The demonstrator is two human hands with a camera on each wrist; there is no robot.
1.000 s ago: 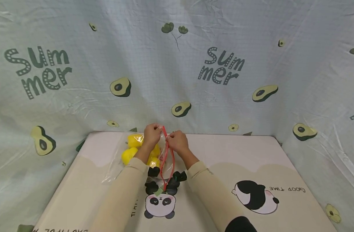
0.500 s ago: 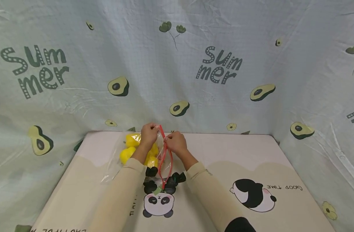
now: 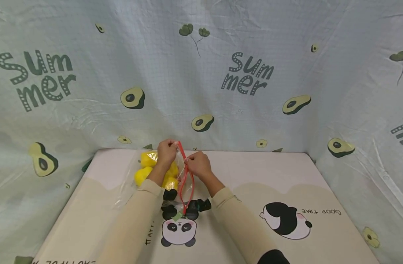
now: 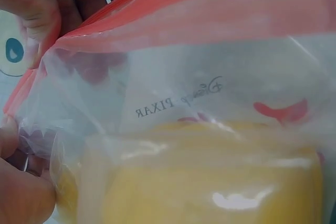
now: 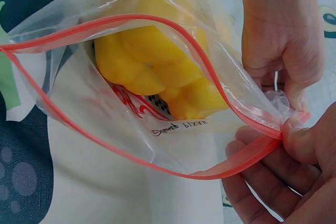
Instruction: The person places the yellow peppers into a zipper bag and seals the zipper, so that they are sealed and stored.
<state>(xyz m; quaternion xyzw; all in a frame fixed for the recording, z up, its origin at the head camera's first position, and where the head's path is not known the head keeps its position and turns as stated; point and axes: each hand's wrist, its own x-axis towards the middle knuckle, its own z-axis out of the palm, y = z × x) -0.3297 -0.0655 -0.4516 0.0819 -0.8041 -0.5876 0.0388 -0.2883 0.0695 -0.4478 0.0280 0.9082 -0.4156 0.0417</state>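
A clear zip bag with a red zip rim (image 3: 192, 180) lies on the table, holding several yellow bell peppers (image 5: 157, 59). My left hand (image 3: 166, 154) pinches the far corner of its mouth, at the end of the red zip. Just nearer, my right hand (image 3: 199, 164) pinches the two red edges together between thumb and fingers. Past that pinch, toward me, the mouth gapes in a long loop, seen best in the right wrist view. In the left wrist view the bag's wall (image 4: 173, 77) bears "Disney PIXAR" print. My left forearm partly hides the peppers in the head view.
The pale table cover (image 3: 247, 172) carries printed pandas (image 3: 179, 231) and lettering. Behind it and at both sides hangs a light curtain (image 3: 162, 73) with avocado prints. The table's far edge runs close to my hands.
The head view has drifted slightly. My right hand has slid a little toward me along the red zip, leaving a slightly longer pinched stretch; my left hand keeps its hold on the corner.
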